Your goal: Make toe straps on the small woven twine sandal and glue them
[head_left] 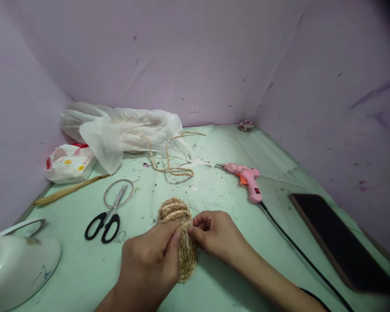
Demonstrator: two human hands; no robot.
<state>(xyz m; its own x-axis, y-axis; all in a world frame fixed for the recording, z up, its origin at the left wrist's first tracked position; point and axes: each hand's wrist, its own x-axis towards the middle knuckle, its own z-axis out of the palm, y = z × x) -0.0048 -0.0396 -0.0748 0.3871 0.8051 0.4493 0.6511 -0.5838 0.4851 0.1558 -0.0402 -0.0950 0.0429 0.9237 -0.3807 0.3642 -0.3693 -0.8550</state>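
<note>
A small straw sandal (174,207), coiled from braided straw cord with a strap across it, is between my hands low in the middle of the view. My left hand (151,255) grips its left side, thumb and fingers pressed on the strap. At the right edge, the thumb and fingertips of my right hand (219,232) pinch the sandal's strap area; exactly what lies between those fingertips is partly hidden. Beyond the sandal lies a loose length of braided straw cord (178,170). A pink glue gun (251,175) rests to the right, its nozzle pointing left.
Black-handled scissors (110,221) lie on the left over a pale ring (108,196). Behind them are a straw bundle (71,190), a white box (73,167) and a plastic bag (130,125). A white rounded object (22,268) stands front left. A phone (338,242) lies right, beside the glue gun's cable (299,249).
</note>
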